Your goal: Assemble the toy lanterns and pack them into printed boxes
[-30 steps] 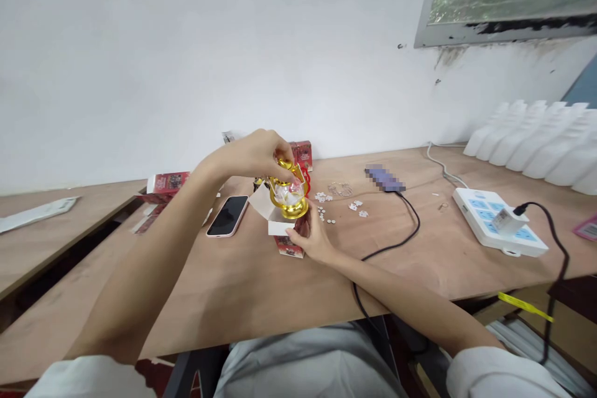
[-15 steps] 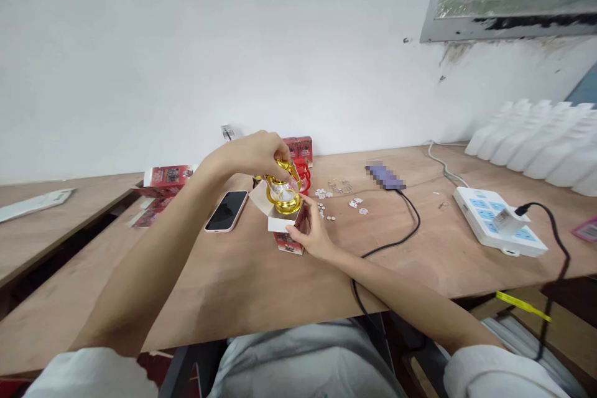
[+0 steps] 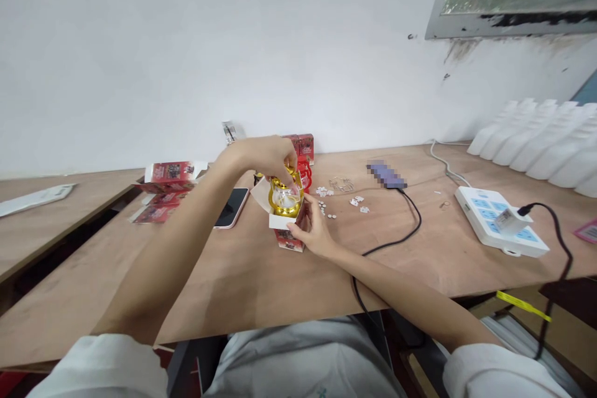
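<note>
My left hand (image 3: 275, 154) pinches the top of a small gold lantern (image 3: 285, 204) with a clear middle. The lantern's base sits at the open mouth of a small red cardboard box (image 3: 290, 241). White inner flaps of the box are folded outward at the front and left. My right hand (image 3: 317, 230) grips the box from its right side, thumb at the front edge. Behind the lantern stands a red item of similar shape (image 3: 305, 173), partly hidden by it and by my left hand.
Red boxes (image 3: 306, 148) stand against the wall. Flattened red cartons (image 3: 170, 180) and a phone (image 3: 233, 210) lie to the left. Small white parts (image 3: 359, 201), a blurred purple device (image 3: 386, 174) with a black cable, a power strip (image 3: 501, 224) and white bottles (image 3: 536, 149) are rightward.
My left hand has moved slightly right and down, and the gold lantern has sunk a little lower into the box mouth. The right hand keeps its hold on the box.
</note>
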A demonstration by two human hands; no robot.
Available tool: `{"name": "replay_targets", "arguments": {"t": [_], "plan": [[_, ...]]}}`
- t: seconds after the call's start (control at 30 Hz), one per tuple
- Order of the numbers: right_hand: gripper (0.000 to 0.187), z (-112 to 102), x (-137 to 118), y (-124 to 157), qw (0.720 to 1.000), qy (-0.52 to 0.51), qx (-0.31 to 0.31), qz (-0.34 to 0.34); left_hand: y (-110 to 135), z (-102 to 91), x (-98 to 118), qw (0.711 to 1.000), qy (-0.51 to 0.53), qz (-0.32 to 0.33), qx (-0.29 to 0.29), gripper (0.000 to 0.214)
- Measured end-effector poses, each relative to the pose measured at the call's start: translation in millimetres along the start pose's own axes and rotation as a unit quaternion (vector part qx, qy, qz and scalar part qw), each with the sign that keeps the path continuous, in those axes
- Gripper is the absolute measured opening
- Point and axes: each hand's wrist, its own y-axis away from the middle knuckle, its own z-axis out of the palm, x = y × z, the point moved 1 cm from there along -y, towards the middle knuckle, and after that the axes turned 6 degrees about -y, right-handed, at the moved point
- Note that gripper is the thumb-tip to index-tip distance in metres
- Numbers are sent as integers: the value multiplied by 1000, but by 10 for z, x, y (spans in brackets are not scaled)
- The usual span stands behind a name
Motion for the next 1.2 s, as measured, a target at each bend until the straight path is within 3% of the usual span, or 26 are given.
{"name": "replay_targets", "arguments": {"t": [0.27,0.57,0.7,0.83,1.0,1.2], "plan": [[67,-6,16,1,1000,6,4,-1,-143,317,-76,999,12,30,-20,32],[68,-3,-5,-1,1000,12,5,-3,-121,423,-97,999,1,48,-9,30],[72,-1,28,0,1000,22,6,11,-127,445,-170,994,38,101,-9,36],[68,-10,26,-12,1000,16,15,12,-120,479,-149,984,44,167,34,35],[68,-10,14,-10,1000,15,13,9,-46,472,-95,983,19,126,130,35],[69,-8,17,-1,1000,20,9,9,16,506,-59,989,-5,95,117,33]]}}
